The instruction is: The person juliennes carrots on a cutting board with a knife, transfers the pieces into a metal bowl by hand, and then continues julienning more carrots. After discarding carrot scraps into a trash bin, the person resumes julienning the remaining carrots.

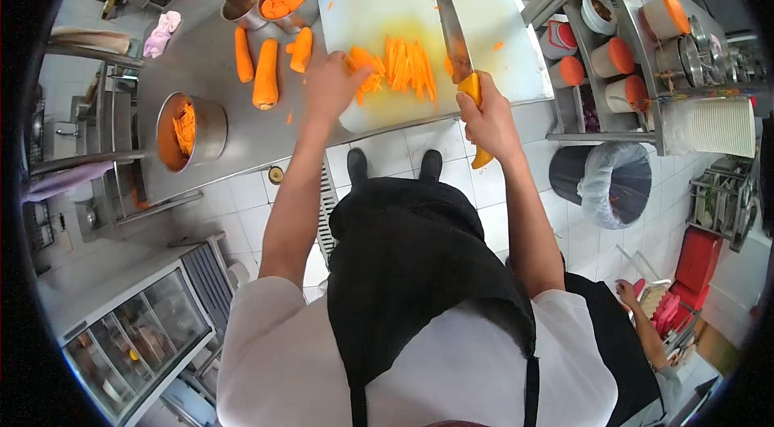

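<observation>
My right hand (490, 120) is closed around the yellow handle of a large kitchen knife (454, 28). Its blade points away from me over the white cutting board (492, 8), with orange bits stuck near the handle end. Cut carrot strips (409, 68) lie in a pile at the board's near side. At the left end of that pile, my left hand (329, 87) has its thumb and fingers closed about some of the strips; part of the fingers is hidden. Beside it on the steel table are peeled carrots (266, 76) and a shorter carrot piece (301, 50).
A metal pot (211, 130) with carrot strips stands at the table's left. Behind the carrots are a metal container of carrot slices (300, 20) and another metal container (235, 14). Shelves with orange-lidded tubs (613, 58) and a lined bin (617, 213) are right. Another person's arm (645, 330) shows lower right.
</observation>
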Demonstrator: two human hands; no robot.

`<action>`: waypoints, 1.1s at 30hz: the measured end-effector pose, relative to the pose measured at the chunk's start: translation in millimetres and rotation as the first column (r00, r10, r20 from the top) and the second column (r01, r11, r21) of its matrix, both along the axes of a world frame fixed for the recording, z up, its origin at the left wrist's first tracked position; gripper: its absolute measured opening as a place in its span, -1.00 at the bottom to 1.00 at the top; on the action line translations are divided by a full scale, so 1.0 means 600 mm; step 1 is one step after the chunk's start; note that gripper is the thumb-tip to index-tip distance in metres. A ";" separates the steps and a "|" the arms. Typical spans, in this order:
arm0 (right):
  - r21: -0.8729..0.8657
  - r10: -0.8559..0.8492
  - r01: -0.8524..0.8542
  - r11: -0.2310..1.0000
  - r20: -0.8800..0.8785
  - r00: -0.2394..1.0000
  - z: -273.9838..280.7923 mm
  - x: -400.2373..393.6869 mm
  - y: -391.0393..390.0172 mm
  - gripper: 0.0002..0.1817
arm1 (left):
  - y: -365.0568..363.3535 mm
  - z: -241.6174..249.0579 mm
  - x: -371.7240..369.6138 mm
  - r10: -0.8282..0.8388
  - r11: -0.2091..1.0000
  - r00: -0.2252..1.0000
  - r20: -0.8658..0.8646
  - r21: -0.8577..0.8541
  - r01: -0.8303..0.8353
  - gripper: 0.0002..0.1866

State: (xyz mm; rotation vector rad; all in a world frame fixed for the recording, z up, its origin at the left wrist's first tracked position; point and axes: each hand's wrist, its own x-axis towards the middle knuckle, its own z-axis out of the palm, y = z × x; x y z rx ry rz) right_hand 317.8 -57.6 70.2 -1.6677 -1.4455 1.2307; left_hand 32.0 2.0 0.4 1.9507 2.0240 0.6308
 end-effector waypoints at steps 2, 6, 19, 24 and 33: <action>0.049 0.039 -0.039 0.998 -0.007 0.999 -0.009 0.007 0.004 -0.63 | -0.002 0.019 0.029 -0.039 0.999 0.995 -0.096 -0.033 0.036 -0.57; 0.061 0.090 -0.090 0.994 0.015 0.996 0.000 0.034 0.025 -0.71 | 0.012 0.001 0.016 -0.028 0.998 0.984 0.177 -0.053 0.038 -0.58; -0.057 0.214 -0.233 0.971 -0.231 0.949 0.007 0.027 0.044 -0.69 | -0.004 0.029 0.011 0.082 0.995 0.983 0.165 -0.062 -0.073 -0.72; -0.041 0.250 -0.266 0.963 -0.232 0.940 0.002 0.024 0.042 -0.68 | 0.003 0.008 0.016 0.128 0.983 0.985 0.115 -0.147 -0.111 -0.71; -0.070 0.239 -0.261 0.963 -0.231 0.943 -0.016 0.023 0.035 -0.67 | -0.002 0.011 0.006 0.263 0.960 0.824 0.502 -0.225 -0.169 -0.68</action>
